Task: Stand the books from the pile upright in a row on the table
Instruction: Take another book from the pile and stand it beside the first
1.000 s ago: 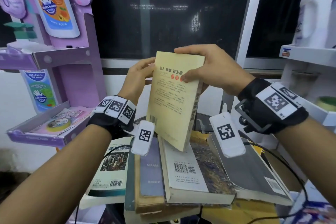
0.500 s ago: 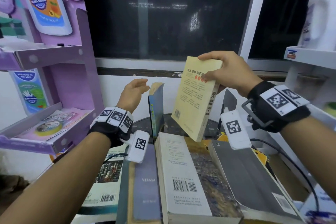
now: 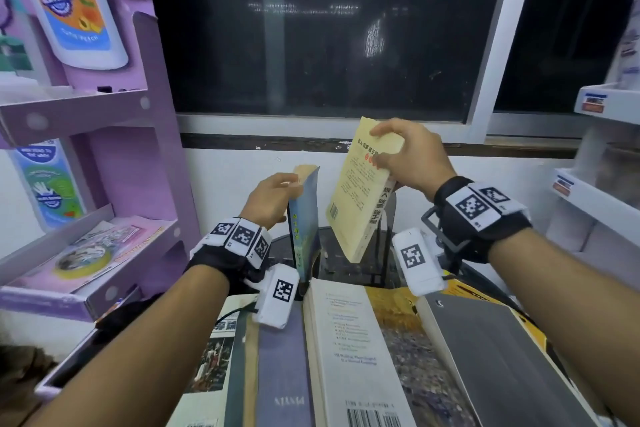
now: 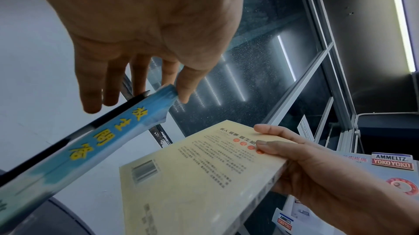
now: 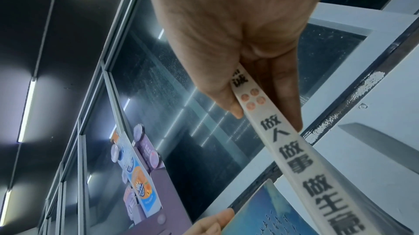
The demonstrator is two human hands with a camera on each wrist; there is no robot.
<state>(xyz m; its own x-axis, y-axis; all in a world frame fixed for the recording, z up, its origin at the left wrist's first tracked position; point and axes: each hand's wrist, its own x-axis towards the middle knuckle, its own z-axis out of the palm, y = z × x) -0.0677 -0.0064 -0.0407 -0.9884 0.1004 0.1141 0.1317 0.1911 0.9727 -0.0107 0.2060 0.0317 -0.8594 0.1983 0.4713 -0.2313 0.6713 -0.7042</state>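
A blue book point(image 3: 306, 218) stands upright on the dark round table point(image 3: 349, 258). My left hand point(image 3: 292, 185) holds its top corner between thumb and straight fingers point(image 4: 90, 99). My right hand point(image 3: 377, 149) grips the top of a yellow book point(image 3: 360, 198), thumb on the cover and fingers behind. That book hangs tilted just right of the blue book point(image 4: 113, 134), its lower corner close above the table. In the right wrist view, thumb and fingers pinch the yellow book point(image 5: 292, 147) at the spine. The pile point(image 3: 349, 340) of several flat books lies in front.
A black metal bookend point(image 3: 389, 215) stands behind the yellow book. A purple display shelf point(image 3: 114, 184) is on the left and white shelves point(image 3: 602, 198) on the right. A dark window point(image 3: 329, 28) and white wall lie behind the table.
My left hand let go of the yellow book and moved to the top of the blue book. My right hand carried the yellow book back off the pile, beside the blue one.
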